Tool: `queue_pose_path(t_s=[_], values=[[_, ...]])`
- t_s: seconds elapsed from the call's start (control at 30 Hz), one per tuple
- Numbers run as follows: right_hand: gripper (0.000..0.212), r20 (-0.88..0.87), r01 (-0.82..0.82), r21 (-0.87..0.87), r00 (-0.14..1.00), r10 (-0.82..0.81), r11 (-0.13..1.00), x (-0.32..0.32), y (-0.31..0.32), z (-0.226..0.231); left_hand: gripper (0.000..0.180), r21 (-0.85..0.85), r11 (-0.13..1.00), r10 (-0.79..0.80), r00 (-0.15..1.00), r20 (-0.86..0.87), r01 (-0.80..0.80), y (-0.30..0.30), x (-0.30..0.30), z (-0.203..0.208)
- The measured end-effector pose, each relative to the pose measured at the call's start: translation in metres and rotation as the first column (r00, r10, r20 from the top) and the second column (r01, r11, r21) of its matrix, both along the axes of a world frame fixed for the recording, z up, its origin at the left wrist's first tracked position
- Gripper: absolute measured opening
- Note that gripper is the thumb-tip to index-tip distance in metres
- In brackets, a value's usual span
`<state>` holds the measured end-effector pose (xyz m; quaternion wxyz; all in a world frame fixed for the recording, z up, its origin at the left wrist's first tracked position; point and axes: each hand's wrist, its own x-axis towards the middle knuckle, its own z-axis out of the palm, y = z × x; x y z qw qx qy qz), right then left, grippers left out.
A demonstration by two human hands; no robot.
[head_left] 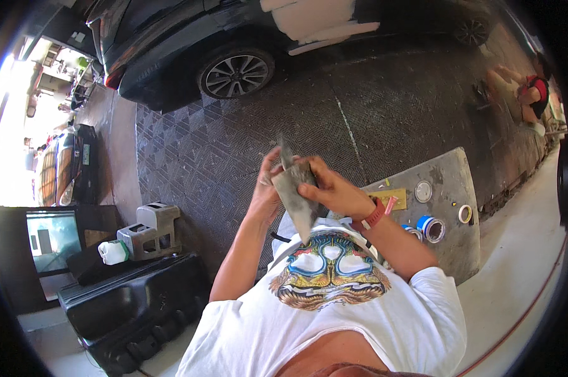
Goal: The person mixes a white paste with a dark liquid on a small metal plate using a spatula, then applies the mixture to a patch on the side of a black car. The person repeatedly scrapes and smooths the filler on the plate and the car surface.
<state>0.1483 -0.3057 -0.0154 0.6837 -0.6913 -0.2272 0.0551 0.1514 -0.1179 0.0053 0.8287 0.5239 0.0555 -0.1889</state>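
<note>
Dark patterned floor matting (pixel 202 144) spreads beyond the grey plate (pixel 294 201), which we hold tilted before our white shirt (pixel 416 320), its narrow end pointing down. Our right hand (pixel 328 186) grasps the plate, thumb pressed on its face. Our left hand (pixel 268 188) is at the plate's left side, fingers curled near a thin grey blade (pixel 282 149) rising above it; blur keeps us from telling whether they grip that blade.

Just right of the plate, our stained grey surface (pixel 456 251) carries a yellow rectangle (pixel 381 196), a pink tube (pixel 392 204), a pale round lid (pixel 423 191), a blue-sided round container (pixel 432 229) and, farthest from the plate, a yellow-edged ring (pixel 470 215).

Left of the plate we see a grey plastic stool (pixel 155 229), a white jug (pixel 113 252) and a large black moulded part (pixel 139 308). Beyond the plate, across the matting, stands a dark car (pixel 164 56) with a pale patch (pixel 315 22) on its side. Well to the plate's right is a person in a red top (pixel 536 91); far to its left, another vehicle (pixel 76 163) stands by bright daylight.
</note>
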Motion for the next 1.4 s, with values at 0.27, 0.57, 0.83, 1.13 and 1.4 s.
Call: queue_pose_path(t_s=[0.27, 0.57, 0.83, 1.13, 1.4], values=[[0.038, -0.842, 0.438, 0.473, 0.481, 0.245, 0.764, -0.007, -0.024, -0.035, 0.036, 0.611, 0.773, -0.128, 0.901, 0.414, -0.171, 0.011, -0.002, 0.001], [0.038, -0.03, 0.463, -0.162, 0.88, -0.473, 0.871, 0.03, -0.022, -0.003, 0.035, 0.67, 0.737, -0.232, 0.964, 0.129, 0.088, -0.013, 0.009, 0.016], [0.032, -0.178, 0.514, 0.007, 0.844, -0.505, 0.857, 0.038, 0.0, 0.002, 0.035, 0.709, 0.705, -0.192, 0.956, 0.224, -0.025, -0.019, 0.011, 0.022], [0.034, -0.075, 0.117, -0.184, 0.988, -0.133, 0.976, 0.045, -0.007, 0.04, 0.039, 0.396, 0.788, -0.498, 0.866, -0.039, 0.471, 0.032, 0.016, 0.015], [0.029, -0.459, 0.207, 0.127, 0.879, -0.128, 0.97, 0.049, -0.028, -0.002, 0.037, 0.304, 0.953, 0.011, 0.999, -0.041, 0.002, 0.085, 0.028, -0.026]])
